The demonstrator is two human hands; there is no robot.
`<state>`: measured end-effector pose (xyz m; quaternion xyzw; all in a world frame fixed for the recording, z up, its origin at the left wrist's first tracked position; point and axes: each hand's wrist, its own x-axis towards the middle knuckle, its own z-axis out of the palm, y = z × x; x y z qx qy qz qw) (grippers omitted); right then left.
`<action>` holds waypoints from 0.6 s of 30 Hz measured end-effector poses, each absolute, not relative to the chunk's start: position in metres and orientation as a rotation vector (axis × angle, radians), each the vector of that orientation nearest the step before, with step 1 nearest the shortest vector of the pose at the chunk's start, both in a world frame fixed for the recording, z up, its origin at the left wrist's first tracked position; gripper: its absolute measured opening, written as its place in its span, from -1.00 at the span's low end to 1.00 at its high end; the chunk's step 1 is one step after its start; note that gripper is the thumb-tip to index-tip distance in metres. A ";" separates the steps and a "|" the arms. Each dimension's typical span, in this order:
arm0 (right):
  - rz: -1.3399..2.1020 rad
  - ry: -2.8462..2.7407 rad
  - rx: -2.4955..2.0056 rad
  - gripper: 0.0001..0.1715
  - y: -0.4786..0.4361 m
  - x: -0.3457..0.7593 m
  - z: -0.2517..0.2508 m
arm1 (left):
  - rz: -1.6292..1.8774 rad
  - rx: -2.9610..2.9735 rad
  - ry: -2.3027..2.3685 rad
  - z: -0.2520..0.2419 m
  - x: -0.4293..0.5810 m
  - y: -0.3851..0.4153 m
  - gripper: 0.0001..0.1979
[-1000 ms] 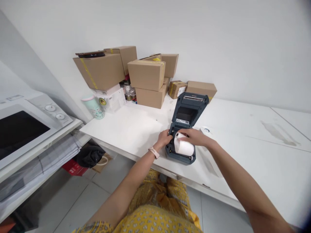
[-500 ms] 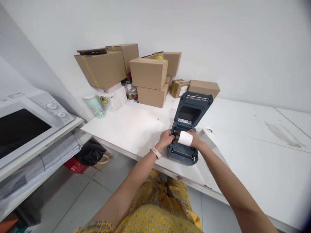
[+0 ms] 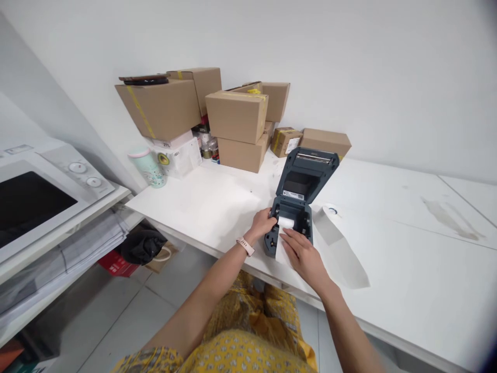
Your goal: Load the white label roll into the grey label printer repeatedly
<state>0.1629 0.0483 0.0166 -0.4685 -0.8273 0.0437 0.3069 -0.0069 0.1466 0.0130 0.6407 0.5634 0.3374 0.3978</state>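
Observation:
A dark grey label printer (image 3: pixel 281 204) stands on the table with its lid tilted up and back. Inside its bay lies a white paper roll (image 3: pixel 286 221), from which a white strip comes forward over the front edge. My left hand (image 3: pixel 262 224), with a pale pink band at the wrist, grips the printer's left side, thumb at the rim. Stretched out over the strip, the fingers of my right hand (image 3: pixel 305 255) rest on it at the front of the printer. That hand covers the printer's front right part.
Right of the printer, a loose paper strip (image 3: pixel 344 256) curls on the white table (image 3: pixel 407 269). Stacked cardboard boxes (image 3: pixel 236 116) and a mint-green tumbler (image 3: pixel 149 168) stand at the back left. A microwave (image 3: pixel 50 191) sits on a shelf at far left.
My right hand has let go of the roll, now down in the printer's bay, and moved toward me onto the paper strip. My left hand has stayed at the printer's left side.

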 end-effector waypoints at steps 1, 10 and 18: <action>0.096 -2.193 -1.229 -0.61 0.045 0.163 0.014 | 0.857 1.617 1.424 0.014 -0.007 0.146 -0.71; -0.010 -2.253 -1.166 -0.60 0.042 0.163 0.017 | 0.785 1.674 1.579 0.024 -0.003 0.141 -0.66; -0.094 -2.283 -1.193 -0.59 0.040 0.161 0.019 | 0.730 1.690 1.657 0.025 -0.002 0.136 -0.66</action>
